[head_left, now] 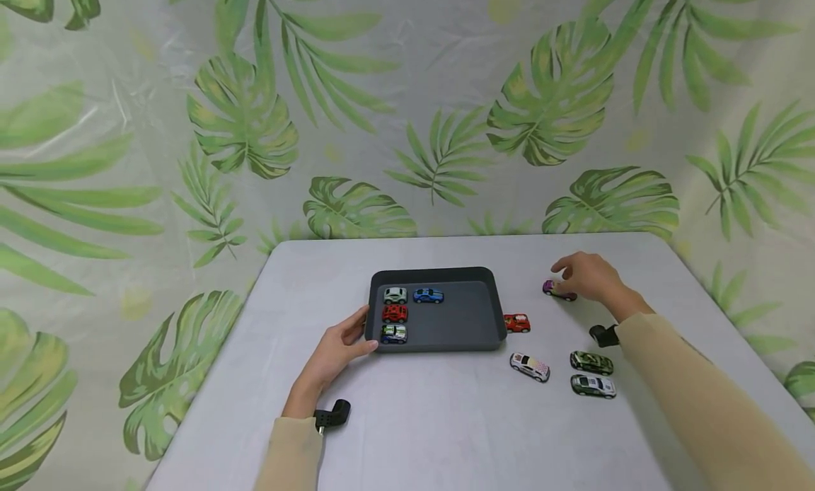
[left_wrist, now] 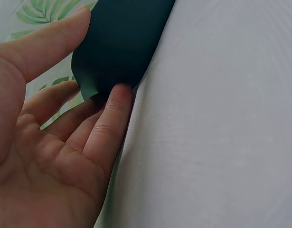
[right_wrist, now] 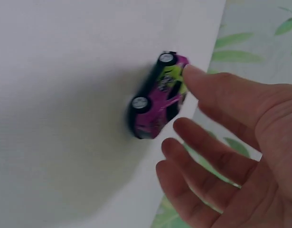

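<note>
My left hand [head_left: 342,342] grips the near-left corner of a dark grey tray [head_left: 439,347]; the left wrist view shows the thumb and fingers against the tray's wall [left_wrist: 122,42]. My right hand [head_left: 588,275] is over a purple and yellow-green toy car [head_left: 560,291] at the right of the table. In the right wrist view the fingers of the right hand [right_wrist: 231,147] are spread and loosely bent, the thumb tip beside the purple car [right_wrist: 160,102]; whether it touches cannot be told.
Inside the tray, at left, sit a pale toy car [head_left: 395,296], a red one [head_left: 395,313], a white-green one [head_left: 393,334] and a blue one [head_left: 429,296]. Outside lie a red car [head_left: 517,323], a white-pink car [head_left: 530,367], a camouflage car [head_left: 591,362] and a silver-green car [head_left: 593,386].
</note>
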A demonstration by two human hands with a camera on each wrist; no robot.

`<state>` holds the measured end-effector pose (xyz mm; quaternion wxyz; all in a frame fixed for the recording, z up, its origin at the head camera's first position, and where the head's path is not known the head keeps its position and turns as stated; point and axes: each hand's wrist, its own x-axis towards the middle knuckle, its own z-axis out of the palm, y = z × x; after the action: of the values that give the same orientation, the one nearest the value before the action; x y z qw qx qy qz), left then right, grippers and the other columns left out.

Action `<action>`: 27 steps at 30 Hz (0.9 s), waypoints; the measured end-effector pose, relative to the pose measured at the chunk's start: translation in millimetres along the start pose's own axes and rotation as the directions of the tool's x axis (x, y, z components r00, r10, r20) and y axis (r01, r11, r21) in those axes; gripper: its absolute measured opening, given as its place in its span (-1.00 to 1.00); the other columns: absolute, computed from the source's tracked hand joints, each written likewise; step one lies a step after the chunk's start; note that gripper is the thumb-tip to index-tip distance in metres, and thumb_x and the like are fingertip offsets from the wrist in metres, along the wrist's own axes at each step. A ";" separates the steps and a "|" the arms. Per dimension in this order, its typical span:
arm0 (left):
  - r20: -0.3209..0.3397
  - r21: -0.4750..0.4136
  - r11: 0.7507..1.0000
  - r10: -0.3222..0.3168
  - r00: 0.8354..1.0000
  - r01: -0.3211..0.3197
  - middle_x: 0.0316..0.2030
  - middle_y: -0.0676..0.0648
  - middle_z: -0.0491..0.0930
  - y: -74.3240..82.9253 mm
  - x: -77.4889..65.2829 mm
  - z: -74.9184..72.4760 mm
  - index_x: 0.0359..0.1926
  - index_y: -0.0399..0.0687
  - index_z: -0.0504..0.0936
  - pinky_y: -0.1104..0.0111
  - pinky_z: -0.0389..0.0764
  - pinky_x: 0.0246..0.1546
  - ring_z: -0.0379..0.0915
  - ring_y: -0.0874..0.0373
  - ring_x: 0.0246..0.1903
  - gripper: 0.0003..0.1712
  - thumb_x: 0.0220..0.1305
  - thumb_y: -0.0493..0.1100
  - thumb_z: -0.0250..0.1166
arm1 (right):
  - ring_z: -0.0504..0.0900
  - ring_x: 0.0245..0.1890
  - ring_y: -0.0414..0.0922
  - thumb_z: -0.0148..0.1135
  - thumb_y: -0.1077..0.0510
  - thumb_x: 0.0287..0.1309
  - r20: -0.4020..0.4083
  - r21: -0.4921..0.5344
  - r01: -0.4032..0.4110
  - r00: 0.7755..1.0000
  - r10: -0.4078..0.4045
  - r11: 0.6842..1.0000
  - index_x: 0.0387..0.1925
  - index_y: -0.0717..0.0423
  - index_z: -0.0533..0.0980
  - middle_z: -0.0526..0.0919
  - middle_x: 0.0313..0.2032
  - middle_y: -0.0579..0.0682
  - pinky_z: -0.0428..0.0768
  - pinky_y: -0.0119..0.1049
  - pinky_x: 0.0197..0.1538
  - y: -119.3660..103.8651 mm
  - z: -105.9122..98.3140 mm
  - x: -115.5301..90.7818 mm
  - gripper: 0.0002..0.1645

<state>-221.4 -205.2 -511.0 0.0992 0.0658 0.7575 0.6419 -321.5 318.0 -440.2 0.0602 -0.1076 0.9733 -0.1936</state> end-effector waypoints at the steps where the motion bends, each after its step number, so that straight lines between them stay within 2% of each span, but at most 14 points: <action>1: 0.000 -0.001 1.000 0.000 1.000 0.000 0.47 0.03 0.23 -0.1 0.1 0.0 0.51 0.25 0.29 0.31 0.45 0.24 0.18 0.07 0.43 -0.05 0.16 -0.17 0.53 | 0.62 -0.10 0.27 0.47 0.08 0.15 -0.001 0.017 0.007 1.000 -0.007 1.000 0.17 0.26 0.59 0.67 -0.06 0.32 0.60 0.17 -0.15 2.4 1.8 -0.1 -0.41; 8: 0.002 -0.001 1.000 0.000 1.000 0.000 0.48 0.04 0.21 -0.3 2.1 -0.3 0.51 0.27 0.28 0.29 0.42 0.26 0.17 0.08 0.44 -0.06 0.18 -0.20 0.52 | 0.64 -0.21 0.07 0.53 0.06 0.10 -0.013 0.100 0.037 0.999 -0.036 0.994 0.18 0.24 0.58 0.69 -0.10 0.24 0.62 -0.05 -0.25 19.1 14.0 1.7 -0.36; 15: 0.011 -0.001 1.000 0.003 1.000 -0.003 0.48 0.04 0.21 -2.3 3.1 -0.8 0.52 0.26 0.27 0.29 0.41 0.28 0.17 0.10 0.43 -0.05 0.19 -0.20 0.51 | 0.63 -0.14 0.10 0.54 0.04 0.09 -0.039 0.112 0.036 0.999 -0.032 0.993 0.13 0.22 0.62 0.68 -0.12 0.17 0.61 0.00 -0.18 29.4 23.2 1.9 -0.40; 21: 0.013 0.008 1.000 0.005 1.000 -0.005 0.48 -0.01 0.21 -1.7 1.5 -0.3 0.54 0.18 0.23 0.30 0.43 0.26 0.16 0.07 0.44 -0.02 0.18 -0.20 0.51 | 0.59 -0.19 0.07 0.54 0.08 0.07 -0.060 0.106 0.047 0.997 -0.041 0.993 0.07 0.22 0.65 0.66 -0.20 0.11 0.56 -0.06 -0.25 31.2 28.6 -0.5 -0.46; 27: 0.008 0.005 1.000 -0.002 1.000 0.002 0.48 0.02 0.21 0.1 1.4 -1.1 0.53 0.21 0.25 0.32 0.43 0.25 0.17 0.10 0.43 -0.04 0.19 -0.21 0.51 | 0.49 -0.26 0.03 0.53 0.08 0.09 -0.056 0.113 0.032 0.998 -0.025 0.993 0.08 0.22 0.64 0.62 -0.22 0.12 0.46 -0.13 -0.27 30.0 31.3 -0.3 -0.46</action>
<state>-223.0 -205.9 -510.9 0.1026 0.0678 0.7587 0.6397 -321.9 333.8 -480.7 0.0371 -0.1127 0.9604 -0.2523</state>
